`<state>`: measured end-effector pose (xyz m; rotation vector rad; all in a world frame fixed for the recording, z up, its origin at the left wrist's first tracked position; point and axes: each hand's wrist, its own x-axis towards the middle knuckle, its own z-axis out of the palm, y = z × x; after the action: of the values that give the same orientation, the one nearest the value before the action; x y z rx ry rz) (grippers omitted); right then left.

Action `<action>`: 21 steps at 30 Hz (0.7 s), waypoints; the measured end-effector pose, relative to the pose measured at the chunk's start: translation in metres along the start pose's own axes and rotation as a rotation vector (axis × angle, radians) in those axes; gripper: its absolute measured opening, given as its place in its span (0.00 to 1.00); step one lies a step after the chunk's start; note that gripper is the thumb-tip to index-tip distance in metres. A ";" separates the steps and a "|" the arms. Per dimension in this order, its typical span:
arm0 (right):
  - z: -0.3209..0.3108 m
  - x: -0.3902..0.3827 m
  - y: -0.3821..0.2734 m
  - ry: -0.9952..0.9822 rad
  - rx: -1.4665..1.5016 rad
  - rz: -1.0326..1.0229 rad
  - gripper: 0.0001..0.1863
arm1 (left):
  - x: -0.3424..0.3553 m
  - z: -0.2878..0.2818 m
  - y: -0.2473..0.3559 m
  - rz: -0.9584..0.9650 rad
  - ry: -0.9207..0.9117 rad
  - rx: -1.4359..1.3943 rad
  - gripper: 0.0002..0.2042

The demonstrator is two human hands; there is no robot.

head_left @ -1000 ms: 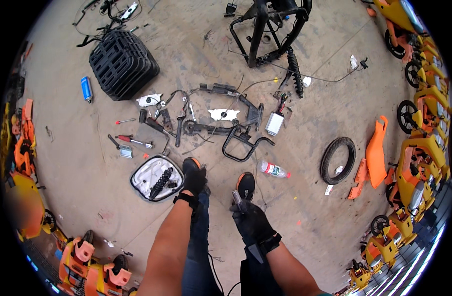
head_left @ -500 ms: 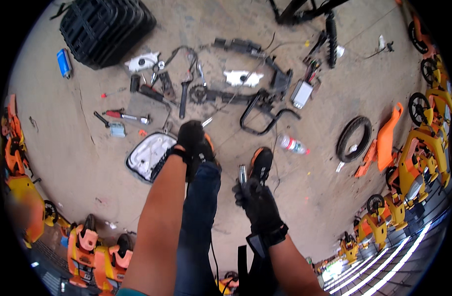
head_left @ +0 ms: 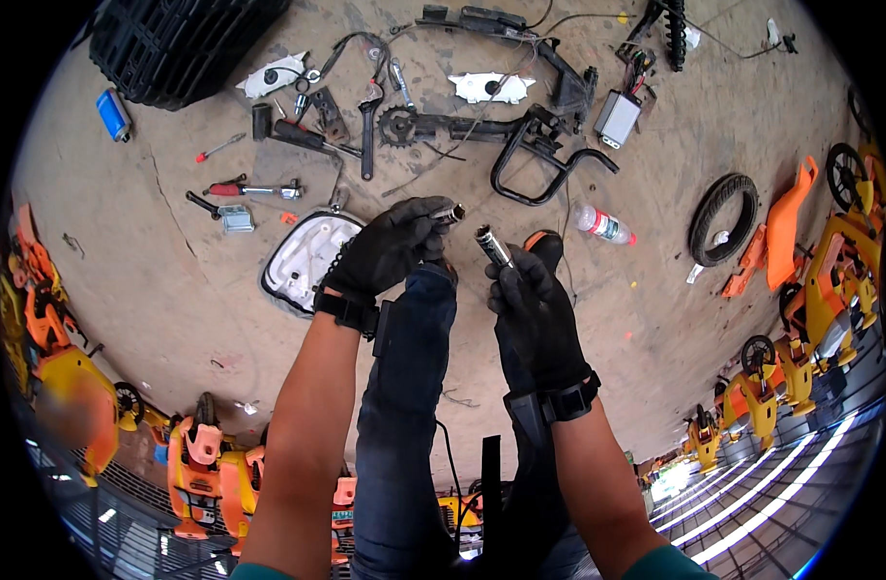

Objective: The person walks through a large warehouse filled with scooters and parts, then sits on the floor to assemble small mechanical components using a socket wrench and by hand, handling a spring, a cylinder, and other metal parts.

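Both my hands wear black gloves and are raised in front of my knees, fingers closed. My left hand (head_left: 392, 244) grips a short metal socket (head_left: 450, 214), its end poking out past the fingertips. My right hand (head_left: 532, 311) holds a longer shiny socket (head_left: 491, 246) upright and tilted left, its hollow end upward. The two sockets are close together but apart. Beyond my left wrist, a white-lined shell with a dark rim (head_left: 303, 266) lies on the floor, partly hidden by my left hand.
Ahead lie an adjustable wrench (head_left: 368, 130), a red-handled ratchet (head_left: 259, 190), a bent black tube frame (head_left: 525, 179) and a silver box with wires (head_left: 618, 118). A plastic bottle (head_left: 605, 224), tyre (head_left: 723, 220) and orange panel (head_left: 789, 227) lie right. A black crate (head_left: 177, 53) stands far left.
My left hand has come up and right from beside my left foot, now showing a socket. My right hand has risen and moved right with its socket. The view has shifted.
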<state>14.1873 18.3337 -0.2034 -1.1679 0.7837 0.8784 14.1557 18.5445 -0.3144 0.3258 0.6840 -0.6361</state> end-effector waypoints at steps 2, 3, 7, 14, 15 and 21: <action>-0.001 -0.002 0.004 -0.067 0.174 0.025 0.13 | 0.001 -0.004 -0.005 0.039 0.086 0.068 0.18; -0.004 -0.003 0.007 -0.101 0.314 0.066 0.13 | 0.005 -0.012 -0.010 0.061 0.127 0.101 0.17; -0.009 -0.008 0.013 -0.184 0.689 0.124 0.16 | 0.025 -0.054 -0.026 0.056 0.511 0.401 0.15; -0.017 -0.001 0.025 -0.126 0.781 0.120 0.16 | 0.058 -0.135 -0.034 0.271 0.530 0.878 0.09; -0.020 0.001 0.030 -0.149 0.857 0.123 0.16 | 0.063 -0.145 -0.032 0.350 0.499 1.160 0.09; -0.044 0.017 0.050 -0.219 0.920 0.138 0.15 | 0.079 -0.156 -0.024 0.358 0.710 0.675 0.09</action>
<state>14.1475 18.3010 -0.2493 -0.2072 0.9419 0.6170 14.1120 18.5656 -0.4846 1.3135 1.0390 -0.3788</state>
